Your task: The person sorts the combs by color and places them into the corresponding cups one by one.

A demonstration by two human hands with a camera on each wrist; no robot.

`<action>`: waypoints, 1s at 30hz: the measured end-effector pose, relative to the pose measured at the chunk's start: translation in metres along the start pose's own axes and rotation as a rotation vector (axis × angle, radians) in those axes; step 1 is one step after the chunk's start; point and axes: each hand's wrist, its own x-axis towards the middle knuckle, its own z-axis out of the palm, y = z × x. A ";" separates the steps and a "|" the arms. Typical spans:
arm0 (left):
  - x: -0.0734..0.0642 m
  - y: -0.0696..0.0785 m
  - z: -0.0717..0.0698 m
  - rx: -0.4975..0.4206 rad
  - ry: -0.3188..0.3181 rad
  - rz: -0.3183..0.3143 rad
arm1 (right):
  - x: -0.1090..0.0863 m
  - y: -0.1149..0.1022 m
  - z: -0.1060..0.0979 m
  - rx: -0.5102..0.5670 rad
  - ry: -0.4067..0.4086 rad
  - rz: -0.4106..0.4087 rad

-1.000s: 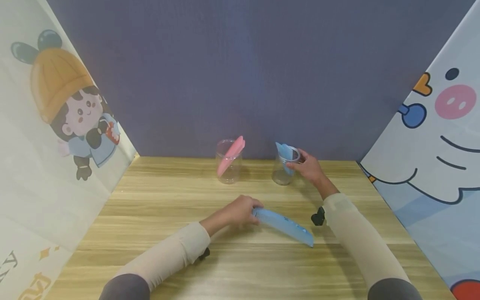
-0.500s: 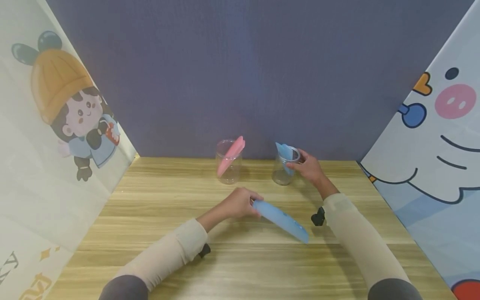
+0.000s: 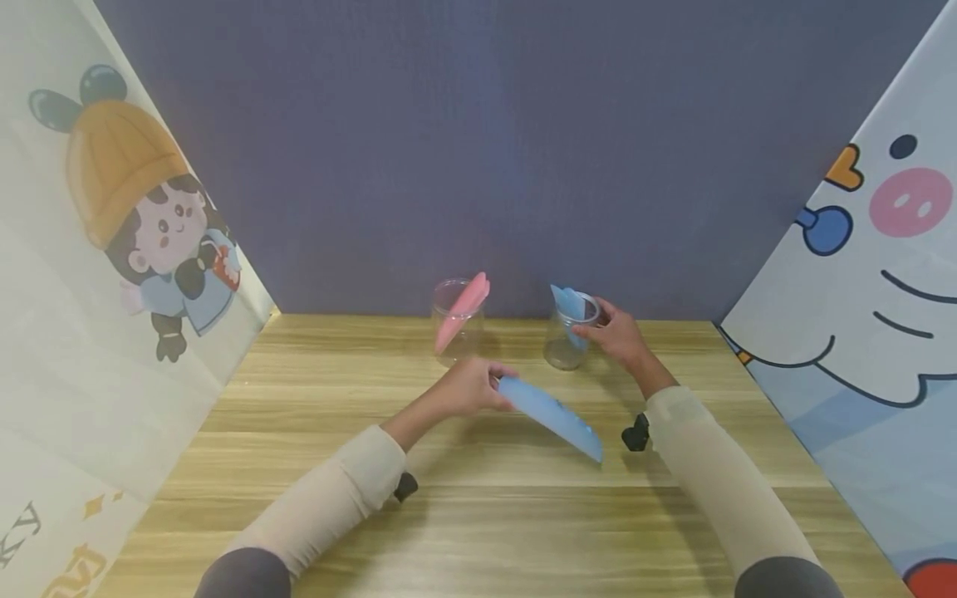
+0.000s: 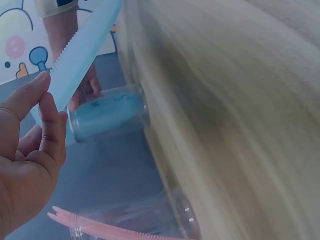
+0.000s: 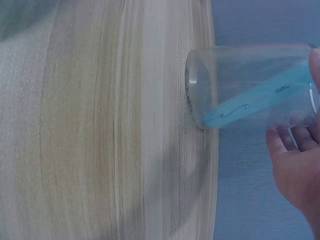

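Observation:
My left hand [image 3: 467, 388] pinches one end of a light blue comb [image 3: 552, 417] between thumb and fingers, above the table. The comb slants down to the right, and its teeth show in the left wrist view. My right hand [image 3: 616, 334] grips the rim of a clear plastic cup [image 5: 235, 62] standing at the back of the table. Inside that cup leans a blue comb [image 5: 267, 95], its top poking out over the rim. To the left, a second clear cup [image 3: 467, 336] holds a slanting pink comb [image 3: 462, 312].
A wood-grain table [image 3: 314, 399] spreads under both hands. Behind the cups rises a dark grey-blue panel [image 3: 389, 166]. Side panels carry cartoon prints: a child in an orange hat [image 3: 172, 224] on the left, a pig [image 3: 897, 249] on the right.
My left hand has lifted and moved away from me toward the cups, carrying the blue comb, which has turned slightly. The right hand stays on its cup.

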 end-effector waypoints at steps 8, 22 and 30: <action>0.002 0.007 -0.021 -0.049 0.083 0.003 | 0.000 0.000 0.000 0.007 0.003 -0.004; 0.008 0.016 -0.044 -0.178 0.186 -0.012 | 0.000 0.001 0.001 -0.007 0.015 0.003; 0.012 0.024 -0.058 -0.222 0.236 -0.042 | 0.001 0.003 0.002 -0.016 0.016 -0.001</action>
